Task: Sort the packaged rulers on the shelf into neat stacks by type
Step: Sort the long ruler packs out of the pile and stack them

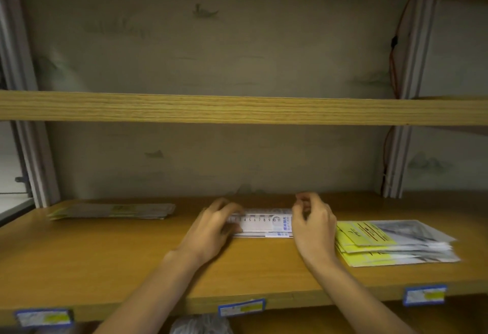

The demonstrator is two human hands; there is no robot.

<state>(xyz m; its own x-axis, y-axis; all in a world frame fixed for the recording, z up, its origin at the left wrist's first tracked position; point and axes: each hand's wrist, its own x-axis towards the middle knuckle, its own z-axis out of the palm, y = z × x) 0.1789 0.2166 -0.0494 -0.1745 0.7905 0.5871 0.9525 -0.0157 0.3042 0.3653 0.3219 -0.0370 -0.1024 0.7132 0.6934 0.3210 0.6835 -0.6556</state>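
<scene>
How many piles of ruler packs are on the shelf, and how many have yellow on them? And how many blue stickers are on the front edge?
Piles with yellow on the packs: 2, the yellow-labelled pile and the far left pile
White ruler piles: 1, the white ruler pile between the left hand and right hand
Blue price tags: 3
Total: 3 piles, 3 tags

Bare shelf board (105, 249) lies open between the left stack (113, 210) and yellow stack (390, 243) (upper shelf (237, 109) overhangs).
</scene>
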